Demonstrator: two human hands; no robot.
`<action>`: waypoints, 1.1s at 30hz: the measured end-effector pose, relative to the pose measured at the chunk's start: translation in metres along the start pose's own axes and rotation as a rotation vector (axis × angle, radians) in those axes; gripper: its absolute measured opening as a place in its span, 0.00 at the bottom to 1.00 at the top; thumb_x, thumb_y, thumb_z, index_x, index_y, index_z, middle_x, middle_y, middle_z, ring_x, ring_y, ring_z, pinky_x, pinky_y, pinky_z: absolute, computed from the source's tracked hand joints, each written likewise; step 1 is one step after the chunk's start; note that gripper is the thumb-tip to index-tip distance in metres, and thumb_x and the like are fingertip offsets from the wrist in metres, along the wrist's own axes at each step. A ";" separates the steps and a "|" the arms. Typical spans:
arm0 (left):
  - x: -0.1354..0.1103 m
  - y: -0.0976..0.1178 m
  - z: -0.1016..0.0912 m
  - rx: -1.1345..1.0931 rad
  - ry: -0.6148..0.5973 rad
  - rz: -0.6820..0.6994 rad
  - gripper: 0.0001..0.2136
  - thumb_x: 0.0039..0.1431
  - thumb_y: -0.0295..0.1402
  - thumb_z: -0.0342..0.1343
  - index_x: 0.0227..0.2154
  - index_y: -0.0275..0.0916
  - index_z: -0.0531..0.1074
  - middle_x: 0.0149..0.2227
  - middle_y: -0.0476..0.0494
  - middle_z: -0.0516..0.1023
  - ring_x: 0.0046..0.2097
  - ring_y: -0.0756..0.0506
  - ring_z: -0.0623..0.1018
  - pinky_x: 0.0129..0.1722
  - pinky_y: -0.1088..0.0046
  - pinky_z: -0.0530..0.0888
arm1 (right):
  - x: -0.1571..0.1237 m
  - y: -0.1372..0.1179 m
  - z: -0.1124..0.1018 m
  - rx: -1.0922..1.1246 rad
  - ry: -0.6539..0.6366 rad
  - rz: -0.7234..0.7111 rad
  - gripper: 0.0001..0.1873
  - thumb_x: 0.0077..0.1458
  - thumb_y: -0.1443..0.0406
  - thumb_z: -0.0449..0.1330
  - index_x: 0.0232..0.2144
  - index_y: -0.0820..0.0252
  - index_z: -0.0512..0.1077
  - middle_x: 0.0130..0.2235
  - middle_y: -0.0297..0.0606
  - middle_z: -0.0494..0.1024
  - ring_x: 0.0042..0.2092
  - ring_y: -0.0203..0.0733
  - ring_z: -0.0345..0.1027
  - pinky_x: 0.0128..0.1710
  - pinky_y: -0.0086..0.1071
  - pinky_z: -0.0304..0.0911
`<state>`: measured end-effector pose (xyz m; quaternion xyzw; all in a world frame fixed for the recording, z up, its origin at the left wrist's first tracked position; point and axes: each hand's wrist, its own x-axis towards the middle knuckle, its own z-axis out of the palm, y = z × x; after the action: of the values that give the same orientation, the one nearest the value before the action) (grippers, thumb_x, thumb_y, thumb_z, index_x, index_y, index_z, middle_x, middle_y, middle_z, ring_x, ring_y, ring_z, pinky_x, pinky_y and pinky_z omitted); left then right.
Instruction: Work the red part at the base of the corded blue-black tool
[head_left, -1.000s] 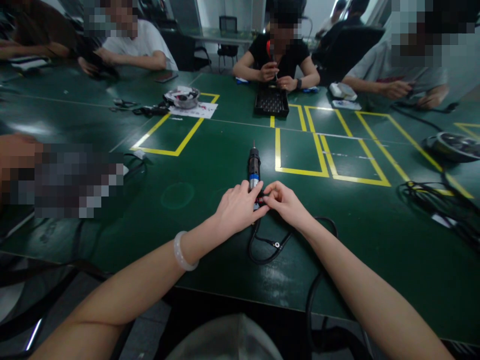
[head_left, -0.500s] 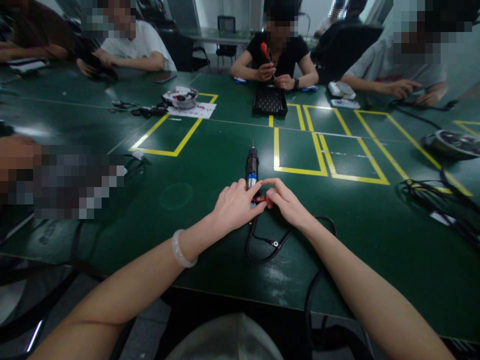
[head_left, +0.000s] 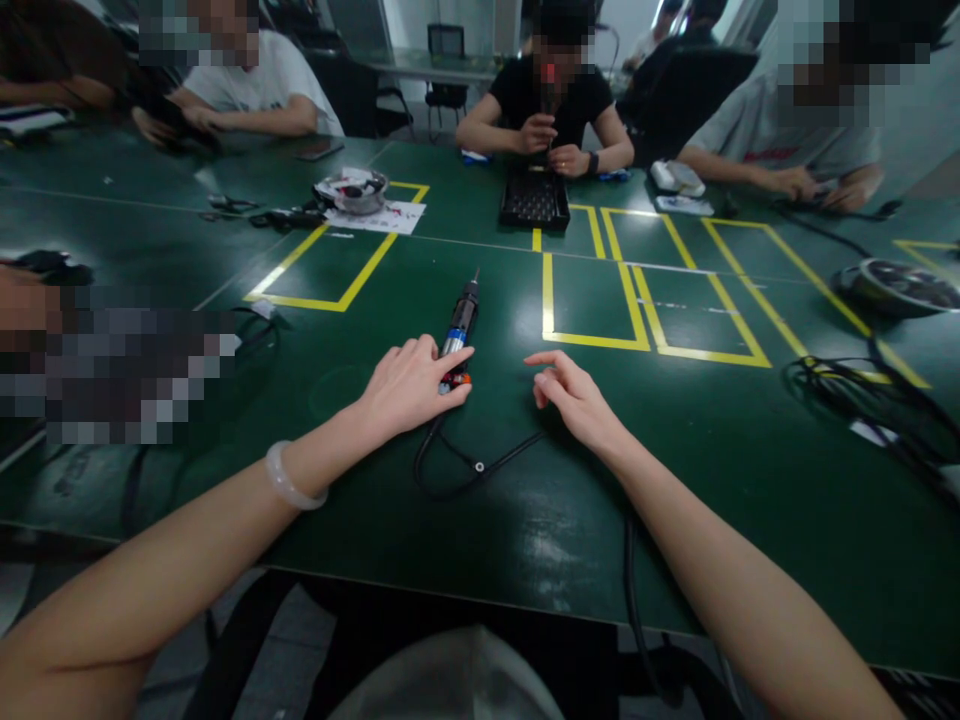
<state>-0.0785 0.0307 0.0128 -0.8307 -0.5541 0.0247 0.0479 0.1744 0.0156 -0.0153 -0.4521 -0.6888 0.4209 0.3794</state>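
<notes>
A black electric screwdriver (head_left: 461,320) with a blue band and a red part at its rear lies on the green table (head_left: 465,480), its bit pointing away from me. My left hand (head_left: 409,385) rests over the tool's rear end, fingers curled around it. My right hand (head_left: 570,395) hovers just to the right of the tool, apart from it, with fingers loosely extended and nothing in them. The tool's black cable (head_left: 465,460) loops on the table between my arms and runs off the near edge.
Yellow tape rectangles (head_left: 592,300) mark the table ahead. A black tray (head_left: 534,200) lies before a person in black across the table. A metal bowl on paper (head_left: 358,192) sits at far left. Coiled cables (head_left: 862,395) and a round part (head_left: 900,285) lie right. Other people sit around.
My left hand has slid the screwdriver to the left and turned its tip rightward. My right hand has let go of the tool's rear and now sits apart from it.
</notes>
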 end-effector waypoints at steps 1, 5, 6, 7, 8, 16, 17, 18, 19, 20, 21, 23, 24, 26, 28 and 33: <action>0.001 -0.009 0.001 0.006 -0.008 -0.018 0.29 0.65 0.53 0.42 0.66 0.53 0.60 0.45 0.36 0.68 0.46 0.36 0.71 0.44 0.62 0.66 | 0.000 0.000 0.000 -0.002 0.005 0.000 0.14 0.63 0.61 0.51 0.48 0.60 0.67 0.25 0.28 0.68 0.30 0.39 0.65 0.39 0.34 0.60; 0.010 -0.051 0.005 0.022 -0.061 -0.104 0.31 0.65 0.56 0.39 0.67 0.53 0.58 0.47 0.35 0.68 0.47 0.36 0.70 0.46 0.62 0.66 | 0.000 0.002 0.002 -0.007 0.022 0.000 0.14 0.63 0.61 0.51 0.47 0.60 0.67 0.25 0.29 0.68 0.30 0.39 0.65 0.38 0.34 0.59; 0.013 -0.062 0.006 0.025 -0.071 -0.122 0.31 0.65 0.56 0.39 0.67 0.52 0.58 0.48 0.35 0.68 0.47 0.35 0.70 0.46 0.61 0.65 | 0.000 0.002 0.002 -0.011 0.024 0.001 0.14 0.63 0.61 0.51 0.47 0.60 0.68 0.25 0.29 0.69 0.30 0.39 0.65 0.38 0.34 0.59; 0.016 -0.073 0.007 0.027 -0.080 -0.139 0.32 0.64 0.56 0.38 0.68 0.52 0.57 0.49 0.34 0.68 0.48 0.35 0.70 0.47 0.61 0.65 | 0.000 0.003 0.002 -0.017 0.026 0.002 0.14 0.63 0.61 0.51 0.47 0.60 0.68 0.25 0.29 0.69 0.30 0.39 0.65 0.38 0.34 0.59; 0.019 -0.085 0.009 0.028 -0.085 -0.152 0.32 0.64 0.56 0.38 0.68 0.51 0.57 0.49 0.34 0.68 0.48 0.34 0.70 0.47 0.61 0.65 | 0.000 0.003 0.002 -0.022 0.026 0.004 0.14 0.63 0.61 0.51 0.47 0.60 0.68 0.25 0.29 0.69 0.30 0.39 0.65 0.37 0.34 0.59; 0.037 -0.170 0.021 0.066 -0.099 -0.223 0.33 0.65 0.57 0.37 0.68 0.50 0.58 0.52 0.37 0.70 0.49 0.37 0.70 0.48 0.64 0.62 | 0.000 0.000 0.003 -0.036 0.025 0.029 0.12 0.62 0.61 0.52 0.44 0.59 0.69 0.25 0.29 0.70 0.29 0.38 0.65 0.34 0.32 0.57; 0.038 -0.177 0.022 0.084 -0.091 -0.230 0.32 0.66 0.57 0.36 0.68 0.50 0.57 0.52 0.38 0.70 0.48 0.38 0.70 0.48 0.65 0.61 | 0.000 0.000 0.003 -0.032 0.023 0.031 0.12 0.62 0.61 0.52 0.44 0.60 0.70 0.24 0.29 0.70 0.29 0.38 0.65 0.34 0.32 0.57; 0.039 -0.184 0.023 0.100 -0.088 -0.241 0.32 0.67 0.57 0.36 0.68 0.50 0.57 0.52 0.39 0.70 0.48 0.40 0.69 0.48 0.66 0.61 | 0.000 0.000 0.003 -0.028 0.022 0.032 0.12 0.62 0.61 0.52 0.44 0.60 0.70 0.24 0.29 0.69 0.29 0.38 0.65 0.33 0.32 0.57; 0.041 -0.190 0.023 0.114 -0.092 -0.257 0.31 0.68 0.57 0.35 0.68 0.50 0.57 0.52 0.40 0.70 0.48 0.41 0.68 0.49 0.67 0.61 | 0.000 0.000 0.003 -0.027 0.021 0.034 0.12 0.62 0.61 0.52 0.44 0.59 0.70 0.24 0.29 0.69 0.29 0.38 0.65 0.34 0.32 0.57; 0.042 -0.195 0.023 0.126 -0.101 -0.277 0.31 0.68 0.57 0.34 0.68 0.51 0.57 0.52 0.40 0.70 0.47 0.42 0.67 0.49 0.67 0.61 | 0.001 0.001 0.003 -0.026 0.020 0.035 0.12 0.62 0.61 0.52 0.44 0.59 0.70 0.24 0.29 0.69 0.29 0.38 0.65 0.34 0.32 0.57; 0.044 -0.200 0.022 0.135 -0.111 -0.298 0.32 0.68 0.58 0.33 0.68 0.51 0.57 0.53 0.41 0.69 0.47 0.43 0.66 0.49 0.67 0.60 | 0.001 0.001 0.003 -0.025 0.018 0.037 0.12 0.62 0.60 0.52 0.44 0.59 0.70 0.24 0.29 0.69 0.29 0.38 0.65 0.34 0.32 0.57; 0.049 -0.206 0.021 0.145 -0.132 -0.329 0.32 0.67 0.59 0.32 0.68 0.52 0.56 0.54 0.42 0.68 0.47 0.43 0.65 0.51 0.66 0.60 | 0.001 0.003 0.003 -0.022 0.018 0.038 0.12 0.62 0.60 0.52 0.44 0.59 0.70 0.24 0.29 0.69 0.29 0.38 0.65 0.34 0.32 0.58; 0.050 -0.208 0.020 0.147 -0.145 -0.341 0.33 0.67 0.59 0.31 0.68 0.52 0.56 0.55 0.42 0.68 0.48 0.43 0.65 0.51 0.65 0.60 | 0.001 0.003 0.003 -0.019 0.017 0.038 0.12 0.62 0.60 0.52 0.44 0.59 0.70 0.24 0.29 0.69 0.29 0.38 0.65 0.34 0.32 0.58; 0.053 -0.210 0.018 0.150 -0.159 -0.350 0.33 0.66 0.59 0.31 0.68 0.52 0.56 0.55 0.41 0.67 0.48 0.42 0.65 0.51 0.64 0.60 | 0.001 0.004 0.003 -0.012 0.015 0.038 0.12 0.62 0.60 0.52 0.44 0.59 0.70 0.24 0.29 0.69 0.29 0.38 0.65 0.34 0.32 0.58; 0.054 -0.210 0.018 0.156 -0.159 -0.349 0.33 0.66 0.59 0.32 0.68 0.51 0.56 0.55 0.39 0.67 0.48 0.41 0.65 0.51 0.63 0.60 | 0.001 0.005 0.004 -0.005 0.012 0.042 0.12 0.62 0.60 0.52 0.43 0.59 0.70 0.24 0.29 0.69 0.29 0.38 0.65 0.34 0.32 0.58; 0.052 -0.205 0.023 0.156 -0.135 -0.362 0.31 0.68 0.56 0.31 0.69 0.50 0.54 0.56 0.37 0.66 0.51 0.39 0.64 0.51 0.60 0.59 | 0.001 0.002 0.005 -0.010 0.009 0.064 0.12 0.62 0.60 0.52 0.43 0.59 0.70 0.24 0.29 0.69 0.29 0.38 0.64 0.34 0.32 0.58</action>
<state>-0.2492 0.1586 0.0126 -0.7080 -0.6925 0.1143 0.0784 0.1707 0.0156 -0.0189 -0.4777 -0.6743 0.4273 0.3668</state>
